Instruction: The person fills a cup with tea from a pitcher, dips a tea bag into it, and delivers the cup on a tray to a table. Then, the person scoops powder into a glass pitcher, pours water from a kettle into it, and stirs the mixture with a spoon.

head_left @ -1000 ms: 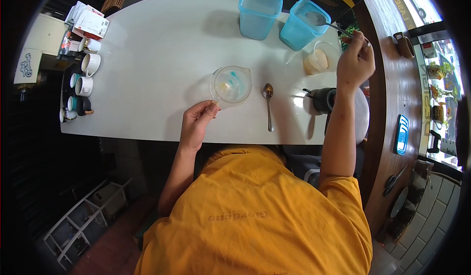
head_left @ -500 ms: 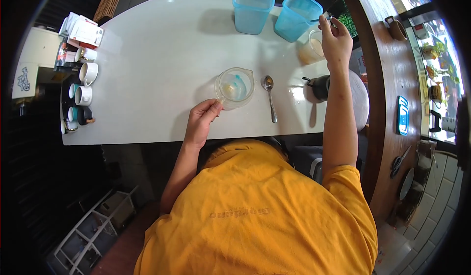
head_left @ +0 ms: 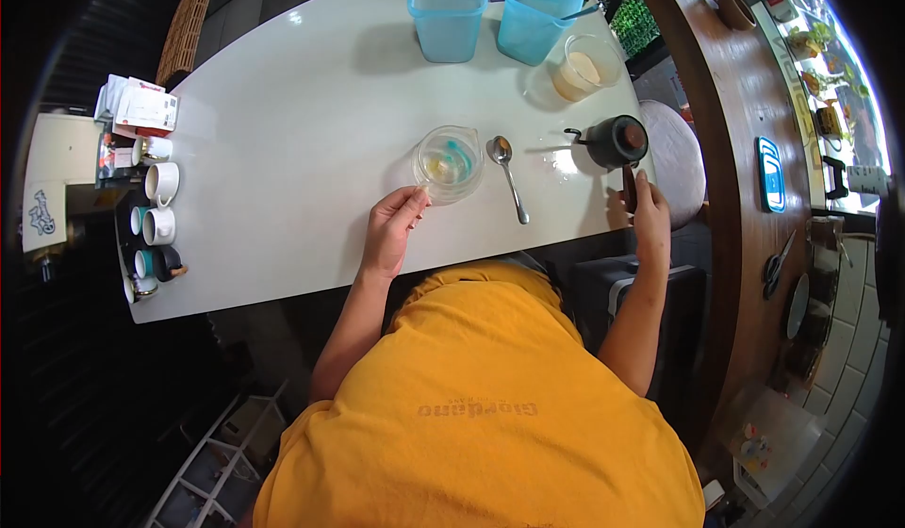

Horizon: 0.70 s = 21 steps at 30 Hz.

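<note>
My left hand pinches the handle of a clear measuring jug standing on the white table. Blue-green markings show on the jug; its contents are hard to make out. At the table's right side, my right hand is closed round the brown handle of a small black gooseneck kettle, its spout pointing left. Between jug and kettle lies a metal spoon with something brown in its bowl. Behind the kettle stands a clear cup holding pale beige contents.
Two blue translucent containers stand at the table's far edge, the right one with a spoon handle sticking out. Several mugs and a stack of cards line the left end. Scissors and a blue-rimmed lid lie on the wooden counter.
My right hand has come down from the right blue container to the kettle handle, leaving a spoon in that container. The left hand stays on the jug handle. The view has shifted slightly.
</note>
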Available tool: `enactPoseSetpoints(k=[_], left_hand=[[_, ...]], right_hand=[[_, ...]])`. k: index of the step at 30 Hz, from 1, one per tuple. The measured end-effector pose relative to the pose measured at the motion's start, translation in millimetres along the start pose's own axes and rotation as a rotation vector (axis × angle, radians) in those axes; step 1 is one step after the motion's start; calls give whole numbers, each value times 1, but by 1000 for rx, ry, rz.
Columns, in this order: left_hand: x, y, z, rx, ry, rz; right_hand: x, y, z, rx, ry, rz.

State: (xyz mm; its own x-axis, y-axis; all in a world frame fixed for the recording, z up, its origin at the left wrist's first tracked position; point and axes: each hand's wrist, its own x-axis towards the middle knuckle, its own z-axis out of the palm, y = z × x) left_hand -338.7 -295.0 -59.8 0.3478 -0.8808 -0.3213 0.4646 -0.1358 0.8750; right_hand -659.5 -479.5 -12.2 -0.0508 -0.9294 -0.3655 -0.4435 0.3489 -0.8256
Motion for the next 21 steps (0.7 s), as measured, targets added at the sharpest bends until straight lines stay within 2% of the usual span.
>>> enactPoseSetpoints(k=[1, 3, 5, 8, 9, 11, 14, 21], left_hand=[[0, 0, 1, -10, 6, -5], [1, -1, 3, -19, 6, -8], [1, -2, 4, -45, 23, 3], [-1, -2, 6, -57, 27, 0], [-2, -1, 7, -58, 32, 1], [-2, 1, 9, -41, 37, -5], [-1, -2, 3, 32, -13, -7], [-3, 1, 7, 148, -5, 21]], right_hand=[[0, 2, 3, 5, 8, 3], [4, 12, 9, 297, -146, 148], [7, 19, 16, 324, -137, 120], [6, 27, 27, 595, -120, 30], [3, 23, 33, 594, -125, 30], [-3, 13, 40, 589, 9, 1], [-9, 11, 34, 607, -128, -60], [-46, -32, 46, 586, -171, -146]])
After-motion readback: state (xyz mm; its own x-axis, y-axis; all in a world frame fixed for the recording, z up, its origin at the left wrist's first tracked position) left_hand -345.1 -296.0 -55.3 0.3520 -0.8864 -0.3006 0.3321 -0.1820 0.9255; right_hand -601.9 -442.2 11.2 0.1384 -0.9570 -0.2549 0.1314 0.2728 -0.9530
